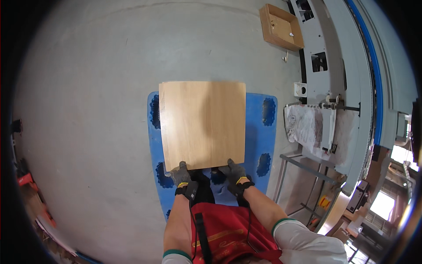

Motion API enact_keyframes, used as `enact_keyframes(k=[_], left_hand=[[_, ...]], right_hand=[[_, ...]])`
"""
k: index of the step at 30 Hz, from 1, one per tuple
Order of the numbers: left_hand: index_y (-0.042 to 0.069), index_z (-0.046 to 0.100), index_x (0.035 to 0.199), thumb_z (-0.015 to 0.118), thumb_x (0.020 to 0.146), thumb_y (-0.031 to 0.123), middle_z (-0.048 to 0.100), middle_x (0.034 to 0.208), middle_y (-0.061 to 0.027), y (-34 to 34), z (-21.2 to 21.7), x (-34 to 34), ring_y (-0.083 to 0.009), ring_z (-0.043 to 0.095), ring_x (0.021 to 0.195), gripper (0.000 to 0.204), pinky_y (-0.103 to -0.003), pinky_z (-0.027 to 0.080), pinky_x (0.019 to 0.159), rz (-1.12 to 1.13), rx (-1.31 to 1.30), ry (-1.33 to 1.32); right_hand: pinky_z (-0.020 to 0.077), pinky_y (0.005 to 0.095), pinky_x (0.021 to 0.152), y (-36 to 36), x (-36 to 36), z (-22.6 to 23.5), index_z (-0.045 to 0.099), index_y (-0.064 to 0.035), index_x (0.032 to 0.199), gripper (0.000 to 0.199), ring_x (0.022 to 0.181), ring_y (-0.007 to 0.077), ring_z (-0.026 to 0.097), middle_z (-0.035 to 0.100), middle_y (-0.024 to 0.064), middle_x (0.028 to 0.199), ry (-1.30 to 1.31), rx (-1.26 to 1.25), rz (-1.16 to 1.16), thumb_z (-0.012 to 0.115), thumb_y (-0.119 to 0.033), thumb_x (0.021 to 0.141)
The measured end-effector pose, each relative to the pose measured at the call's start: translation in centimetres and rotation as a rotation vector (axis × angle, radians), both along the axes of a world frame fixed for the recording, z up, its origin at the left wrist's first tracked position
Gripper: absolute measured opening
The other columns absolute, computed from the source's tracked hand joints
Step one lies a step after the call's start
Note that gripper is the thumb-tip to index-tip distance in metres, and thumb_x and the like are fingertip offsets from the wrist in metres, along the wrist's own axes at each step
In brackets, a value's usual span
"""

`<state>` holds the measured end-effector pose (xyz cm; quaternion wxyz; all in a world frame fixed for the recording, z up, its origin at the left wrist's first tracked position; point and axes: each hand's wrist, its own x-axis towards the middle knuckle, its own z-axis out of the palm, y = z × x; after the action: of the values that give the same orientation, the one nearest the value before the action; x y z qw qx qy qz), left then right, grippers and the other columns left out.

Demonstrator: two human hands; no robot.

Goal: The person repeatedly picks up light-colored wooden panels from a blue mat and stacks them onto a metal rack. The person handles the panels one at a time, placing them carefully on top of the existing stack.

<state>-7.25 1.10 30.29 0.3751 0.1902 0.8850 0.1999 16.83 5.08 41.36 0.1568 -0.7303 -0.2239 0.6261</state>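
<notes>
A square, light wood-grain panel lies in front of me over a blue plastic pallet. A thin second edge shows along its far left side; I cannot tell whether another panel is under it. My left hand, in a grey glove, grips the near edge left of the middle, thumb on top. My right hand, gloved alike, holds the same edge further right, its thumb also on top. The fingers of both hands are hidden below the panel. Each wrist wears a dark strap.
An open cardboard box sits on the floor at the far right, beside a long grey machine. A printed plastic sheet hangs by the machine, with a metal frame nearer me. Grey floor extends along the left.
</notes>
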Motion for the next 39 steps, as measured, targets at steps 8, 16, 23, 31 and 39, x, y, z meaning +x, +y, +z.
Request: enact_keyframes(k=[8,16,23,31,39], left_hand=[[-0.002,0.035,0.132,0.052,0.087,0.055,0.037,0.136,-0.0141,4.9,6.1,-7.1,-0.0250,0.033,0.125,0.075,-0.039,0.026,0.104,0.110,0.093,-0.339],[0.004,0.028,0.147,0.039,0.080,0.081,0.034,0.149,-0.0129,27.5,3.2,-6.3,-0.0271,0.035,0.134,0.103,-0.040,0.026,0.111,0.140,0.047,-0.747],[0.005,0.032,0.145,0.041,0.078,0.082,0.041,0.144,-0.0118,28.2,2.8,-5.7,-0.0267,0.041,0.129,0.103,-0.040,0.032,0.108,0.213,-0.013,-0.537],[0.008,0.035,0.144,0.036,0.084,0.078,0.044,0.142,-0.0105,27.2,2.8,-6.0,-0.0267,0.045,0.126,0.092,-0.041,0.035,0.106,0.292,0.025,-0.579],[0.007,0.025,0.148,0.028,0.083,0.081,0.035,0.149,-0.0135,24.5,2.8,-8.5,-0.0310,0.035,0.135,0.099,-0.040,0.027,0.111,0.419,0.176,-0.859]], right_hand=[[0.0510,0.0364,0.070,7.6,10.4,1.5,0.062,-0.0100,0.101,0.020,0.079,0.0260,0.067,0.068,0.0101,0.081,-0.482,0.426,1.031,0.055,-0.025,0.091],[0.0424,0.0291,0.095,27.0,14.5,-15.3,0.054,-0.0050,0.117,0.022,0.109,0.0134,0.053,0.056,0.0077,0.114,-0.071,0.764,0.212,0.046,-0.013,0.098],[0.0448,0.0283,0.095,30.1,12.2,-14.7,0.052,-0.0069,0.130,0.033,0.114,0.0124,0.053,0.058,0.0066,0.125,0.621,0.389,-0.087,0.048,-0.018,0.099],[0.0487,0.0285,0.089,31.4,11.8,-12.2,0.055,-0.0059,0.127,0.034,0.108,0.0143,0.057,0.060,0.0071,0.121,0.733,0.249,-0.221,0.047,-0.025,0.100],[0.0449,0.0283,0.098,35.1,10.8,-7.7,0.047,-0.0060,0.134,0.050,0.114,0.0165,0.055,0.056,0.0077,0.129,0.524,0.149,-0.155,0.036,-0.043,0.102]])
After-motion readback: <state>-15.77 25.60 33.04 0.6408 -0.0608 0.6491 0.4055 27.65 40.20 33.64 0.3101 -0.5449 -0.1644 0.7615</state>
